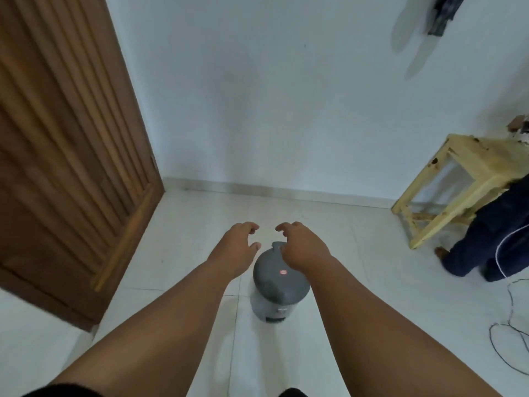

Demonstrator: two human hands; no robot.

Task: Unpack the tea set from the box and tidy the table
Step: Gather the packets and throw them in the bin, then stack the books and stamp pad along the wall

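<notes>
Both hands held out over grey lidded bin [279,277] on tiled floor [357,253]. Left hand [236,247] just left of lid, right hand [303,247] over lid's far edge. Both empty, fingers loosely curled, hands apart. Pale wood counter [469,167] well right of bin, with brown cardboard piece [516,128] on top, cut off by frame edge.

Wooden table [472,156], second person [492,239]: both partly beyond right edge.
</notes>
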